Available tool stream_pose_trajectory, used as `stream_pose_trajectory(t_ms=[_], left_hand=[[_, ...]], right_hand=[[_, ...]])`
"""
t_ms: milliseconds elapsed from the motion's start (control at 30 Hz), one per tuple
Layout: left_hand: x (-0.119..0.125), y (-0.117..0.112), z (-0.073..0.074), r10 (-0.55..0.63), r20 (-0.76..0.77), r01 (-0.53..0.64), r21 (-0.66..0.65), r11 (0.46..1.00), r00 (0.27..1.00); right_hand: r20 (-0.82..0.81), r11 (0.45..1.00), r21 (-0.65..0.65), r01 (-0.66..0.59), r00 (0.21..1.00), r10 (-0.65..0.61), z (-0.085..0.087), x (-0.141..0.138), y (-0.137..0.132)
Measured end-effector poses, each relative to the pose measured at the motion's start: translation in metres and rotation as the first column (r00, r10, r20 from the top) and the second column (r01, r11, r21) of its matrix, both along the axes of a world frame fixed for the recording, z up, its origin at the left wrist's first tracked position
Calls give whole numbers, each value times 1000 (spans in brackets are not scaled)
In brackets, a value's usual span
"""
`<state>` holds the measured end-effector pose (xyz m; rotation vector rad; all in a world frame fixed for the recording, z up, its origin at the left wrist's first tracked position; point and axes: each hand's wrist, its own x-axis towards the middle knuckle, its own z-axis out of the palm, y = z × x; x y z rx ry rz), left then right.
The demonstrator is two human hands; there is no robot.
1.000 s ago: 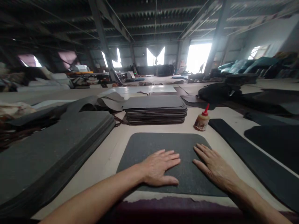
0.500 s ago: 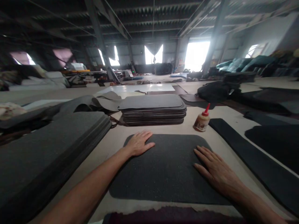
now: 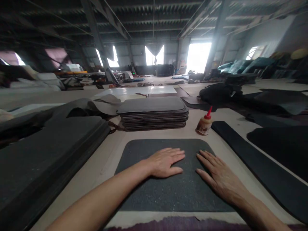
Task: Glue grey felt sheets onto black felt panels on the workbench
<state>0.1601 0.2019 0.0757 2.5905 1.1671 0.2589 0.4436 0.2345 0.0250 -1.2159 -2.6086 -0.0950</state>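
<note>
A dark grey sheet with rounded corners (image 3: pixel 173 195) lies flat on the pale table before me. My left hand (image 3: pixel 166 162) rests palm down near the sheet's middle, its fingers stretched toward the right. Over the sheet's right side lies my right hand (image 3: pixel 216 173), flat, with fingers spread and pointing up and left. Neither hand grips anything. Just beyond the sheet's far right corner stands a glue bottle (image 3: pixel 204 125) with a red pointed nozzle, its body stained brown.
A neat stack of grey sheets (image 3: pixel 154 106) sits behind the sheet. Thick dark layered material (image 3: pixel 48 154) fills the left side. A long dark strip (image 3: pixel 252 166) runs along the right. Purple torn-edged material (image 3: pixel 178 224) shows at the near edge.
My left hand has slid right and nearer, from the sheet's far left corner to its middle. The right hand stays about where it was. The view has shifted slightly.
</note>
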Motion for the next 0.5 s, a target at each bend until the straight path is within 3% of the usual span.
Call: stream_pose_trajectory(t_ms=[133, 333, 500], left_hand=[[-25, 15, -3, 118, -51, -118, 17, 993, 992], [-37, 29, -5, 255, -83, -248, 85, 965, 963], [-73, 21, -9, 436, -123, -418, 144, 897, 892]], right_hand=[[-4, 1000, -2, 1, 1000, -1, 1, -1, -1], [2, 1000, -3, -4, 1000, 4, 2, -1, 0], [-31, 998, 10, 62, 998, -61, 1, -3, 1]])
